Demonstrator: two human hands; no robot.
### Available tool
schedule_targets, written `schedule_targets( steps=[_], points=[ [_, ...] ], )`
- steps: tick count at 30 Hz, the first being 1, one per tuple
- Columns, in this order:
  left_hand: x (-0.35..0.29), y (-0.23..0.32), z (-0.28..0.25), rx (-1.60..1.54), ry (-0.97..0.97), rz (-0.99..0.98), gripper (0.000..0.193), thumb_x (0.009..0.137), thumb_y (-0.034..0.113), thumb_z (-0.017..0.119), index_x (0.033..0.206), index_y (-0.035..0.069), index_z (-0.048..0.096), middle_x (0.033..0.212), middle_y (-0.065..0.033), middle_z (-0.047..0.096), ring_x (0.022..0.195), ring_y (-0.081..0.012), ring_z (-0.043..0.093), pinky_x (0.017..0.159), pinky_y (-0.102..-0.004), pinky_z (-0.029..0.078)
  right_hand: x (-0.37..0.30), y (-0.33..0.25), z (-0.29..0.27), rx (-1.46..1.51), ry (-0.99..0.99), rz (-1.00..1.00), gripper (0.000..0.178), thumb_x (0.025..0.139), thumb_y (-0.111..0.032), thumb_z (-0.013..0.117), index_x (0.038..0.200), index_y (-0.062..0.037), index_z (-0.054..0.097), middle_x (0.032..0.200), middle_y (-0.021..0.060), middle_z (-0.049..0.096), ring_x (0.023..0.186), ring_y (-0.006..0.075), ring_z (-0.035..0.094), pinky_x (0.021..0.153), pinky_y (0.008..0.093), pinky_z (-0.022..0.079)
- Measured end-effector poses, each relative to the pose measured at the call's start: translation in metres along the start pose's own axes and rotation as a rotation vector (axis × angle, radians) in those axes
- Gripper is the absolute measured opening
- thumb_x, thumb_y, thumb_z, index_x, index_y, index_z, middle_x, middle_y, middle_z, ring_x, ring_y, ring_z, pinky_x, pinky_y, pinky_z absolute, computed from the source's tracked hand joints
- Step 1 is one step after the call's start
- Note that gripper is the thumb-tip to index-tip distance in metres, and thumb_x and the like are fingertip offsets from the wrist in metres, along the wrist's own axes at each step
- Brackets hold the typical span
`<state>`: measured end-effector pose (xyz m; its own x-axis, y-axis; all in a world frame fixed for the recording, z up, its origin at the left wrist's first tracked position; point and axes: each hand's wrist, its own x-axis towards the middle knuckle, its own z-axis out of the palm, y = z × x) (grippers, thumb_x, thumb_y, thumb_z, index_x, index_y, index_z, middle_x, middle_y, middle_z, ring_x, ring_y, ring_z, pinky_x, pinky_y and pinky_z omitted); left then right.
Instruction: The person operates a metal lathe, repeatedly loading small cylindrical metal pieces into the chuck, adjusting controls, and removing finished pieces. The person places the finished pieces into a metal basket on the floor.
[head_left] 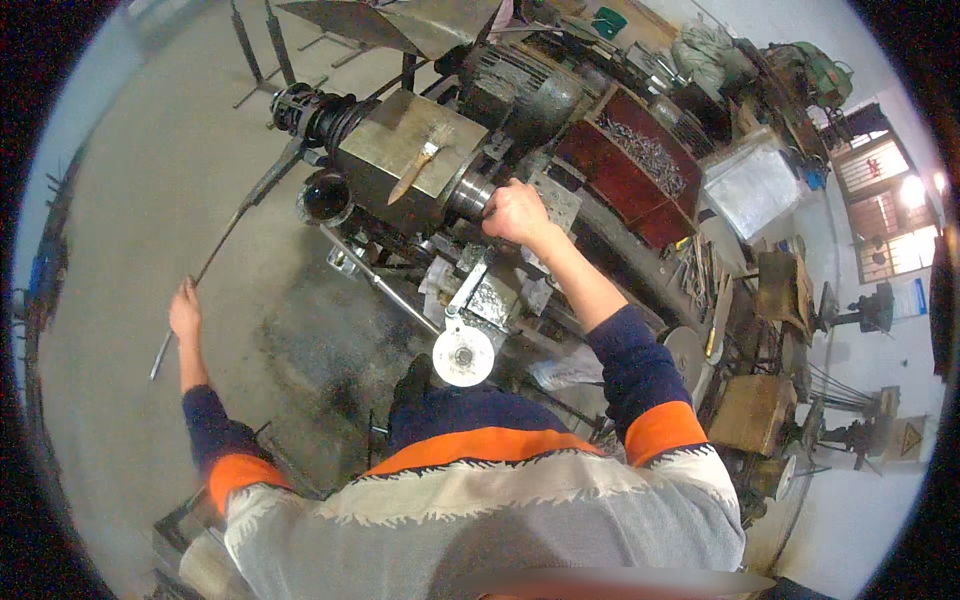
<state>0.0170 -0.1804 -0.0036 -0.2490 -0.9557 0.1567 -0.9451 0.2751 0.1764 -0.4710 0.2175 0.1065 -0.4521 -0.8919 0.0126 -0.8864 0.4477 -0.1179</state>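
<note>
- While the left hand (185, 308) closes round a long metal lever (238, 216), that lever slants from the left end of the machine's headstock (385, 132) down past the fist.
- With fingers curled, the right hand (517, 212) rests at the shiny spindle (468, 194) on the headstock's right end; whether it pinches anything, I cannot tell.
- A brush (416, 172) lies on the headstock's top, handle toward the near edge.
- A pale disc (464, 357) sits near the person's waist.
</note>
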Motion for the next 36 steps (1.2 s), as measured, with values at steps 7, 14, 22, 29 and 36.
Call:
schedule_targets(
  steps=[7, 14, 22, 29, 36],
  points=[
    [-0.125, 0.098, -0.038, -0.053, -0.196, -0.205, 0.057, 0.081, 0.056, 0.033, 0.098, 0.008, 0.058, 0.09, -0.0182, 0.059, 0.085, -0.0365, 0.056, 0.072, -0.0434, 0.042, -0.001, -0.005, -0.007, 0.088, -0.09, 0.04, 0.029, 0.053, -0.026, 0.065, 0.073, -0.0058, 0.065, 0.075, 0.0153, 0.061, 0.078, 0.031, 0.057, 0.071, 0.0378, 0.047],
    [-0.168, 0.13, -0.036, -0.059, -0.088, -0.05, 0.042, 0.074, 0.045, 0.052, 0.084, 0.005, 0.056, 0.08, -0.0175, 0.059, 0.079, -0.0361, 0.057, 0.068, -0.0439, 0.044, -0.032, 0.006, -0.012, 0.071, 0.157, -0.047, 0.025, 0.052, -0.021, 0.06, 0.073, -0.0093, 0.066, 0.085, 0.0089, 0.061, 0.092, 0.028, 0.05, 0.083, 0.0387, 0.038],
    [-0.164, 0.127, -0.023, 0.021, -0.014, -0.057, 0.031, 0.072, 0.036, 0.054, 0.082, 0.007, 0.056, 0.079, -0.0152, 0.06, 0.075, -0.0358, 0.058, 0.062, -0.0462, 0.045, -0.17, 0.037, -0.032, 0.747, 0.527, -0.211, 0.046, 0.052, -0.023, 0.054, 0.093, -0.0039, 0.063, 0.102, 0.0157, 0.058, 0.096, 0.0307, 0.052, 0.085, 0.0357, 0.039],
    [-0.173, 0.153, -0.036, 0.101, 0.098, -0.035, 0.028, 0.073, 0.033, 0.052, 0.084, 0.008, 0.058, 0.078, -0.0143, 0.061, 0.073, -0.0346, 0.059, 0.062, -0.0461, 0.045, -0.221, 0.061, -0.041, 0.735, 0.688, -0.078, 0.046, 0.058, -0.028, 0.055, 0.093, 0.0, 0.062, 0.104, 0.0152, 0.058, 0.096, 0.029, 0.052, 0.086, 0.0369, 0.038],
    [-0.175, 0.149, -0.034, 0.129, 0.09, 0.002, 0.03, 0.072, 0.033, 0.052, 0.091, 0.009, 0.059, 0.076, -0.0129, 0.062, 0.068, -0.0337, 0.059, 0.059, -0.045, 0.046, -0.222, 0.094, -0.06, 0.573, 0.757, -0.035, 0.045, 0.052, -0.012, 0.047, 0.093, -0.0022, 0.062, 0.105, 0.015, 0.057, 0.094, 0.0288, 0.054, 0.086, 0.0346, 0.038]
  ],
)
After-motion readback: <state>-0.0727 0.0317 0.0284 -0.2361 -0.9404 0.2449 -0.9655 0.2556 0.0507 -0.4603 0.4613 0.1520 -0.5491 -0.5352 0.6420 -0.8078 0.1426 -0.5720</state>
